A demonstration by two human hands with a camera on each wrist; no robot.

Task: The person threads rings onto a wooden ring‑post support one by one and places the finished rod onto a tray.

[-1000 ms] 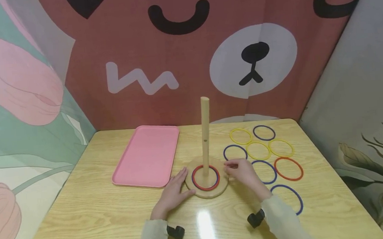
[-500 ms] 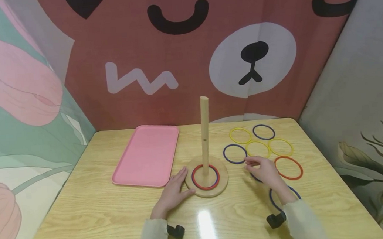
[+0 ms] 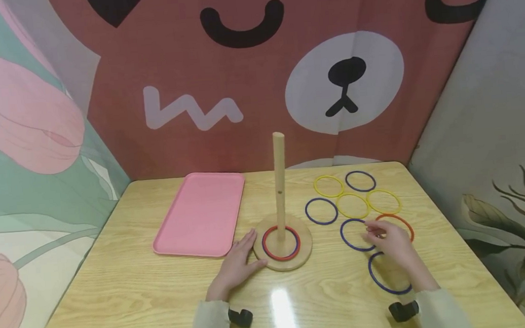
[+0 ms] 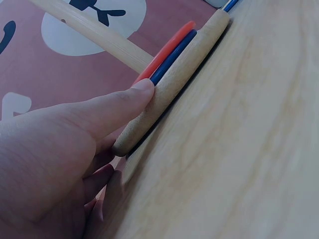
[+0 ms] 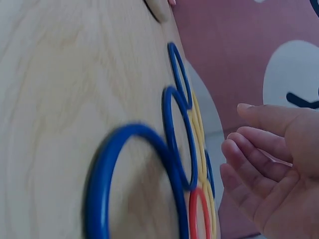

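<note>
In the head view my left hand (image 3: 235, 267) rests against the round wooden base (image 3: 306, 247) of an upright peg (image 3: 280, 183), fingers extended along its left edge. The left wrist view shows its thumb touching the base's rim beside a red ring (image 4: 164, 52) and a blue ring (image 4: 173, 58), which lie stacked around the peg's foot. My right hand (image 3: 393, 241) holds nothing and hovers over loose rings, its fingers loosely bent. Below it are a blue ring (image 3: 342, 234), a partly covered red ring (image 3: 404, 220) and a nearer blue ring (image 3: 390, 291).
Further back on the right lie yellow rings (image 3: 329, 196) and more blue rings (image 3: 361, 191). A pink tray (image 3: 202, 214) lies to the left of the base. Printed cloth hangs behind the wooden table (image 3: 130, 295) and along its sides.
My right hand has moved from beside the base to the right, over the loose rings. The left hand and the stacked rings have stayed in place.
</note>
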